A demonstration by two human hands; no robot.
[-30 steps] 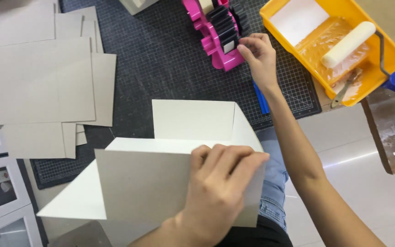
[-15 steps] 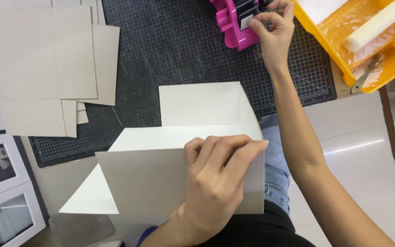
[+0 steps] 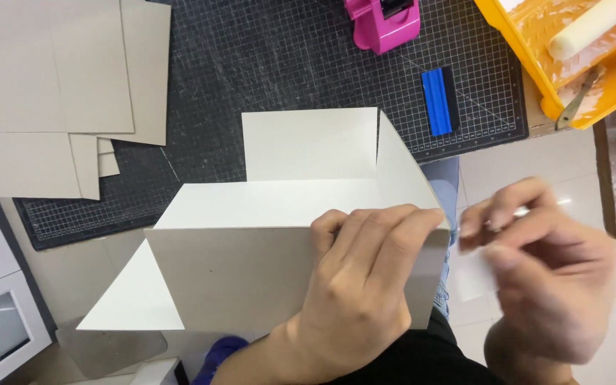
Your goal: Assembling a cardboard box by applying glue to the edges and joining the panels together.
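Observation:
A half-folded white and grey cardboard box (image 3: 301, 203) stands in front of me, its flaps open to the back and to the left. My left hand (image 3: 365, 285) grips the top edge of the near wall at its right corner, fingers curled over the rim. My right hand (image 3: 550, 278) is blurred just right of that corner, thumb and fingers pinched on a small pale see-through strip (image 3: 475, 274), which looks like tape. The two hands are apart by a narrow gap.
A black gridded cutting mat (image 3: 265, 64) lies beyond the box, with grey cardboard sheets (image 3: 44, 93) stacked at its left. A pink tape dispenser (image 3: 386, 21) and a blue squeegee (image 3: 436, 100) sit on the mat. A yellow tray (image 3: 607, 85) at the top right holds a paint roller (image 3: 593, 25).
My right hand left the pink tape dispenser and came down beside the box's right corner, now pinching a pale strip. My left hand stayed on the box wall.

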